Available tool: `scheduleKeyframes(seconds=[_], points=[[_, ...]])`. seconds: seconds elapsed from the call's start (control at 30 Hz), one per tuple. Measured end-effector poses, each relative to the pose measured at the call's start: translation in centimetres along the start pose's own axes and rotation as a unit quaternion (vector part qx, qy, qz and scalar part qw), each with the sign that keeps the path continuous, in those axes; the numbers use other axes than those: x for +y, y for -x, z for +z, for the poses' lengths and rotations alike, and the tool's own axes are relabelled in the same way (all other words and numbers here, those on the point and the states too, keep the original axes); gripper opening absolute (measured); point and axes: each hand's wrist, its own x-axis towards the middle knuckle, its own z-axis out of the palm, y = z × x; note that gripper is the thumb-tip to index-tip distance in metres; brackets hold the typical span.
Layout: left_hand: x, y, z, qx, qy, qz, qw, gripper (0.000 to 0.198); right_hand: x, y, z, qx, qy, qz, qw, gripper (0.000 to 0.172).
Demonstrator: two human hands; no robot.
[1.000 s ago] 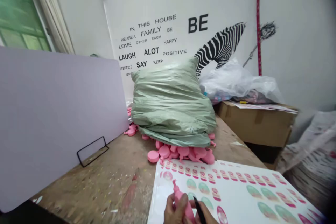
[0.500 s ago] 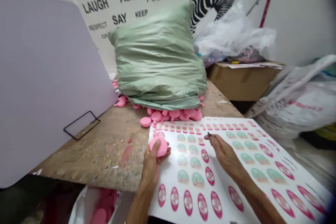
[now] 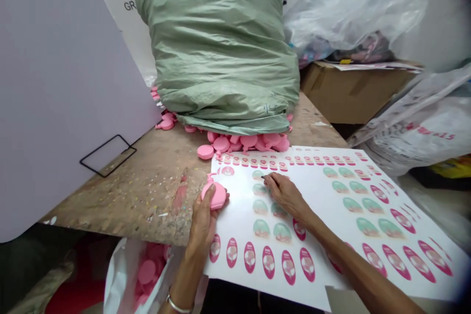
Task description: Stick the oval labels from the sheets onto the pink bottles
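Observation:
My left hand [image 3: 202, 221] is closed round a pink round plastic bottle-shaped piece [image 3: 215, 196] with a small pump-like spout on top. It holds this piece over the left edge of a white sticker sheet [image 3: 235, 206]. On the sheet are rows of green dome stickers [image 3: 261, 228], pink oval stickers [image 3: 268, 261] and small pink labels. My right hand [image 3: 285, 194] is pinched low over the upper green stickers. A small dark pointed tip [image 3: 262, 177] pokes out from its fingers; the rest of that thing is hidden.
A large green sack [image 3: 221, 49] stands on the worn wooden table [image 3: 154, 196], with pink pieces [image 3: 235, 143] spilling at its base. Below the table edge hangs a white bag [image 3: 119, 274] of pink pieces. A cardboard box [image 3: 353, 91] and plastic bags [image 3: 423, 132] stand right.
My right hand has moved left across the sheet to the upper green stickers, its fingers drawn together. My left hand still holds the pink piece. The camera view has tilted down.

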Motion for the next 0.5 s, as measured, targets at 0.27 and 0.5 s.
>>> scheduleKeyframes(seconds=[0.27, 0.5], points=[[0.9, 0.6, -0.4, -0.031, -0.01, -0.002, 0.999, 0.037, -2.1, -2.0, 0.9, -0.028, 0.042, -0.034, 0.998, 0.024], [1.7, -3.9, 0.7, -0.116, -0.033, -0.017, 0.993, 0.038, -5.0, -4.2, 5.1, 0.041, 0.11, -0.112, 0.987, 0.01]])
